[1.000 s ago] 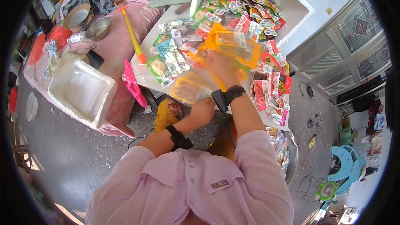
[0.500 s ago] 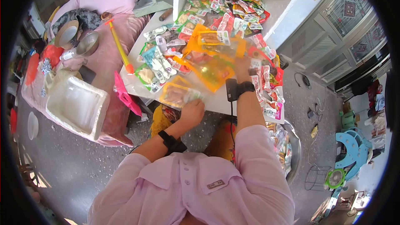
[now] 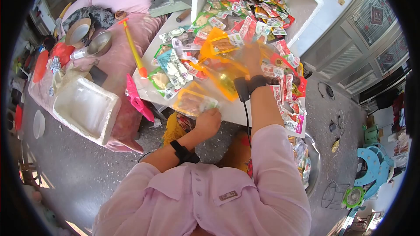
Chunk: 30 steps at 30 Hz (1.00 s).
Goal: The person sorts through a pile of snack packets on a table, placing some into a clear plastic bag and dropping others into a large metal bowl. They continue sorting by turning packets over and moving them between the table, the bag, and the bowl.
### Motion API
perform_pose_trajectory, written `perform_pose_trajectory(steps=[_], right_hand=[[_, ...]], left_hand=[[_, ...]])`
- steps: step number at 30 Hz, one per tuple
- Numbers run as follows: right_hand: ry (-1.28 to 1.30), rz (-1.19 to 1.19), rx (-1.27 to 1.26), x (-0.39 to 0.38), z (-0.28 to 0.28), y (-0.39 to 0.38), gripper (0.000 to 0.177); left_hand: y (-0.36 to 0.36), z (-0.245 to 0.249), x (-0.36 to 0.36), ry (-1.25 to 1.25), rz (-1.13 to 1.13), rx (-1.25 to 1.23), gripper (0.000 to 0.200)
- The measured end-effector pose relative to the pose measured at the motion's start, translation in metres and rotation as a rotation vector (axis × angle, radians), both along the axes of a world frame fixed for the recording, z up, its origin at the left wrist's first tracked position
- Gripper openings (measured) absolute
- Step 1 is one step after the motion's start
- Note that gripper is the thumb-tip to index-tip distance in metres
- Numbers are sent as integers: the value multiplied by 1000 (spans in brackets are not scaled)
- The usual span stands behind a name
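My left hand (image 3: pixel 208 121) is closed at the near edge of the table, pinching the corner of an orange-edged food packet (image 3: pixel 192 100) with brownish contents. Farther up, my right hand (image 3: pixel 252 60) is over the heap and smeared by motion, so its fingers do not show clearly. Beside it lie an orange food packet (image 3: pixel 223 43) with a white label and a large orange plastic bag (image 3: pixel 225 81). Left of these are a teal-and-white packet (image 3: pixel 173 66) and a green-edged packet (image 3: pixel 160 81). Both wrists wear black bands.
A white foam box (image 3: pixel 302 15) full of colourful packets stands at the back of the white table (image 3: pixel 153 94). Packets also fill a metal basin (image 3: pixel 314 161) at right. On the pink-covered bed (image 3: pixel 127 124) are a foam tray (image 3: pixel 85 109), bowls and a yellow toy hammer (image 3: pixel 132 50).
The scene has shifted slightly right in view. My right hand has moved a little away from me across the packets; my left hand still holds its packet at the table edge.
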State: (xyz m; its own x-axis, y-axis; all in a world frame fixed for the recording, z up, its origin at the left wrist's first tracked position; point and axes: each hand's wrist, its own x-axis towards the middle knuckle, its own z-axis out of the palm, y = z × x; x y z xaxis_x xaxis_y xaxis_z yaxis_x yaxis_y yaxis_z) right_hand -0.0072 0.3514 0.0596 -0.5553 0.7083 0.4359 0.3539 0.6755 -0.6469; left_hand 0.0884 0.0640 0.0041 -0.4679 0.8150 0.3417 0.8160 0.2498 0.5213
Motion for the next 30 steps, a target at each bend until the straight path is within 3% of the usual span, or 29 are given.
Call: perform_pose_trajectory(steps=[3, 6, 8, 11, 12, 15, 18, 21, 23, 26, 29, 30], right_hand=[[-21, -109, 103, -24, -3, -3, 38], [124, -70, -443, -21, 24, -26, 43], [-107, 79, -251, -26, 7, -12, 33], [-100, 318, -104, -36, -26, -1, 23], [-143, 341, -159, -38, -26, -2, 22], [-88, 181, -413, -46, -8, -21, 29], [-25, 50, -431, -50, -4, -28, 50], [-17, 48, -477, -52, -11, -24, 41], [-143, 132, -174, -76, -59, 15, 29], [47, 445, 85, -59, -56, 12, 17], [259, 653, 37, -15, -29, -16, 13], [293, 636, -197, 3, -17, -29, 12]], left_hand=[[0, -2, -1, -19, -16, 27, 12], [0, -2, -1, -1, -8, 55, 12], [-1, 0, 1, 10, -1, 55, 13], [-1, 0, 1, 25, 9, 79, 13], [-1, -1, 2, 30, 14, 91, 14], [-1, -2, 2, 37, 9, 90, 14], [-1, -3, 2, 36, 13, 94, 14], [0, -4, 2, 29, 13, 87, 14], [0, -5, 1, 36, 13, 97, 13], [-1, -6, 2, 11, 23, 81, 13], [0, -4, 1, -29, 27, 84, 11], [0, -3, 1, -41, 25, 89, 11]])
